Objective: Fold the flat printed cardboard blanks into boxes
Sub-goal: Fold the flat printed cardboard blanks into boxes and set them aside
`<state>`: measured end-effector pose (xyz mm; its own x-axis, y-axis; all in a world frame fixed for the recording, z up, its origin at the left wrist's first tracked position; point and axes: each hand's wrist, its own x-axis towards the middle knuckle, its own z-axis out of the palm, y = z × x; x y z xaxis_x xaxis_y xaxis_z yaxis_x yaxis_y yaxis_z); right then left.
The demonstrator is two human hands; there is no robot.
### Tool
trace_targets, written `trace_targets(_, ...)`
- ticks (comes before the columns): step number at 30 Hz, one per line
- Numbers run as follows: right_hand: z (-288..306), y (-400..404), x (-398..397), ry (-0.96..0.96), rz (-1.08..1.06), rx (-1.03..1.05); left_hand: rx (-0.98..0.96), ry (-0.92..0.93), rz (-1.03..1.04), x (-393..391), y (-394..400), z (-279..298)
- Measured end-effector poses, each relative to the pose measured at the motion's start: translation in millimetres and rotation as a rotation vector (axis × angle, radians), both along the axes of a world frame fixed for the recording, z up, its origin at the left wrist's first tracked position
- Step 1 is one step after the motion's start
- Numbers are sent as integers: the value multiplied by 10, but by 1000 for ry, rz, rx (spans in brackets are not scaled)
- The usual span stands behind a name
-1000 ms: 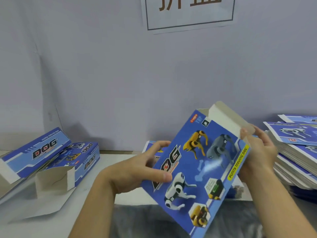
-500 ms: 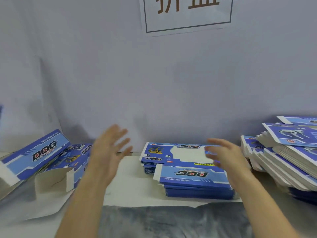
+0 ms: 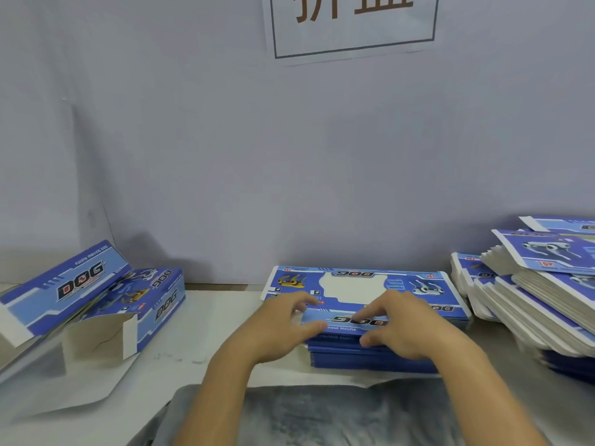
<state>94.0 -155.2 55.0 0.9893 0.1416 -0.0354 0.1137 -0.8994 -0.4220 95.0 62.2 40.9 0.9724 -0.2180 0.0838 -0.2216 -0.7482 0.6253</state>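
Observation:
A stack of flat blue printed blanks point(image 3: 354, 281) lies at the middle of the table against the wall. Its top blank point(image 3: 341, 320) shows "DOG" lettering upside down. My left hand point(image 3: 280, 326) is on the blank's left end, fingers curled on top and thumb at the near edge. My right hand point(image 3: 409, 326) holds the right part the same way, index finger on the lettering and thumb against the stack's front edge. Both hands pinch this top blank. The blank lies flat on the stack.
Two folded blue boxes point(image 3: 64, 284) point(image 3: 157, 300) lean together at the left, one with an open white flap. A tall slumped pile of blanks point(image 3: 531, 300) fills the right side. A paper sign point(image 3: 351, 24) hangs on the wall. Grey cloth point(image 3: 322, 413) covers the near edge.
The folded box I held a second ago has left my hands and the view. Both hands came down from mid-air onto the centre stack and closed on its top blank.

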Motion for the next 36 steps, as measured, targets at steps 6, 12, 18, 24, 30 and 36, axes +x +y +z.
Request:
trace_targets(6,115,-29,-8,-222,11,126,-399,-329,220,65,-17,70)
trace_targets(12,408,-38,-39,-907,-36,353,-774,-382,413,59,21,162)
trace_targets(18,687,70,-280,-848,238,820,-992,-429,123,-125,-73,429)
trace_targets(24,819,98,-452,-677,323,1119,-1026,-761,173,-255,-78,731)
trace_targets(30,786,132,-428,-572,329,1015,-878,-947,291,-310,-8,781)
trace_targets(36,725,181,-356,-506,352,943,-826,-824,362,-282,-6,720)
